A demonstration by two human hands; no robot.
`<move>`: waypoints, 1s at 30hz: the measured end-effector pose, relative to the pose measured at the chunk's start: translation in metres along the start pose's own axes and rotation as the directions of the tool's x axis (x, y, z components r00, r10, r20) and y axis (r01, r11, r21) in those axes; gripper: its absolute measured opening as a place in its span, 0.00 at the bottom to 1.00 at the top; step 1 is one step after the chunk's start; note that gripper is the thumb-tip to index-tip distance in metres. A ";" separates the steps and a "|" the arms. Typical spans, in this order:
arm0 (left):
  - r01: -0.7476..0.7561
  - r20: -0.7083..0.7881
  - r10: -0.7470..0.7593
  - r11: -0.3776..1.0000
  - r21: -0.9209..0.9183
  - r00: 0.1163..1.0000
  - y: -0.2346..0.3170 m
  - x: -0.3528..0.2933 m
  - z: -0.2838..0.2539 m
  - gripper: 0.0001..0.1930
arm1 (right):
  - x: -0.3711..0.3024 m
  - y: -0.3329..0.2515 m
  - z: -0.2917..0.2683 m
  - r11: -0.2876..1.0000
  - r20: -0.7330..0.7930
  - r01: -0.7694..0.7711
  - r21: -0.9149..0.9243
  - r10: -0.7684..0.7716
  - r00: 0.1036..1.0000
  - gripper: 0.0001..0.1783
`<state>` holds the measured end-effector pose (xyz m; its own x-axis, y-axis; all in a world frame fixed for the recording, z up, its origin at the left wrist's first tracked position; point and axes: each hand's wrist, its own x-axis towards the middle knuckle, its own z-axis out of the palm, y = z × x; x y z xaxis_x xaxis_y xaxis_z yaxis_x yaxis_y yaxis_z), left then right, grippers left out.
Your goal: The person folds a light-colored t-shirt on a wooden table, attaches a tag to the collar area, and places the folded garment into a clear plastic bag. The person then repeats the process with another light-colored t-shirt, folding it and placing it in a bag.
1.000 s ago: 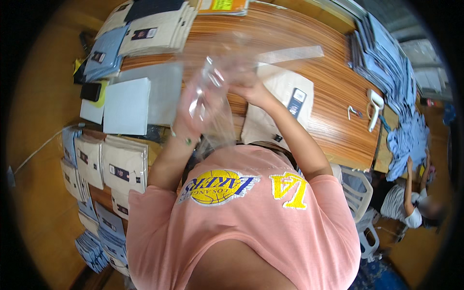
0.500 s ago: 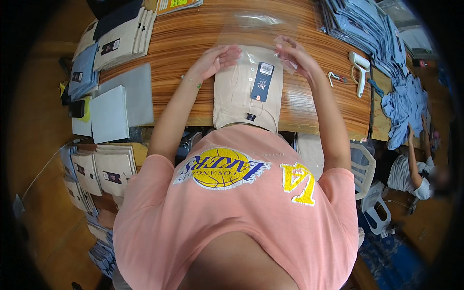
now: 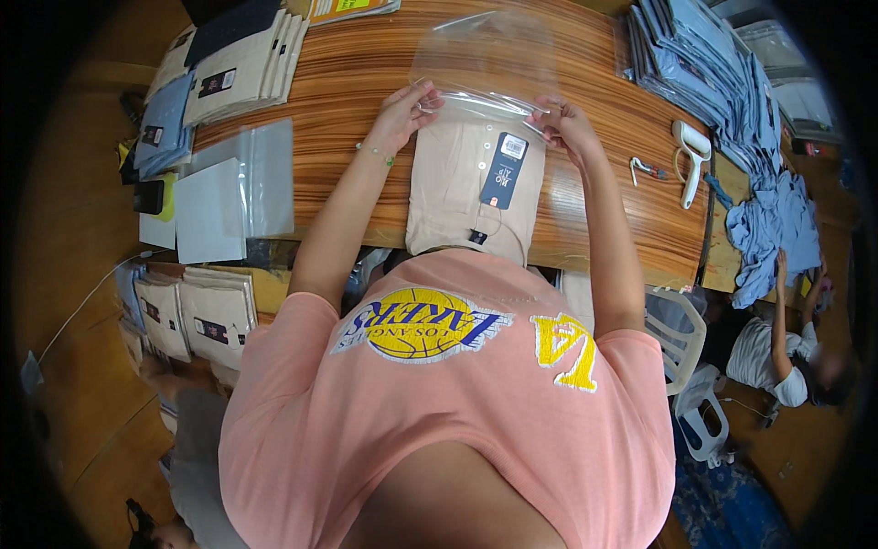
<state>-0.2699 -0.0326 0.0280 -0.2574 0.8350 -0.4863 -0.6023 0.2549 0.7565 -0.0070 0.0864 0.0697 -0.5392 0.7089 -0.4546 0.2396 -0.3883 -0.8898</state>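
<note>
A folded beige shirt (image 3: 445, 190) lies in front of me at the table's near edge, buttons up. A dark blue hang tag (image 3: 504, 171) rests on its front, with a string looping below it. Beyond the shirt spreads a clear plastic bag (image 3: 485, 57), its creased near edge across the shirt's far end. At that edge's left corner, my left hand (image 3: 407, 117) is closed, pinching the film. My right hand (image 3: 569, 128) pinches the bag's right corner. How far the shirt sits inside the bag is hard to see.
Stacked beige shirts (image 3: 245, 73) stand far left, near clear bags (image 3: 267, 178) and white sheets (image 3: 210, 212). To the right lie a white lint roller (image 3: 692, 160), a small tool (image 3: 647, 169) and piled blue shirts (image 3: 681, 69). A co-worker (image 3: 768, 352) handles blue cloth (image 3: 777, 233); another person (image 3: 197, 457) is lower left.
My left hand's spread fingers have closed on the bag's edge. My right hand still grips the film, and the bag's edge now shows gathered creases. Another person has come in at lower left.
</note>
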 end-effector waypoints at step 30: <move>-0.021 0.218 -0.272 0.580 0.814 0.937 0.032 0.052 -0.025 0.23 | 0.079 0.030 -0.056 0.921 0.165 -0.098 -0.376 0.170 0.971 0.16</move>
<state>-0.3210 0.0071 0.0158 0.0870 0.8198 -0.5660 0.2712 0.5272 0.8053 0.0033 0.1637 0.0048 -0.6163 0.5253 -0.5867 0.5773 -0.2054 -0.7903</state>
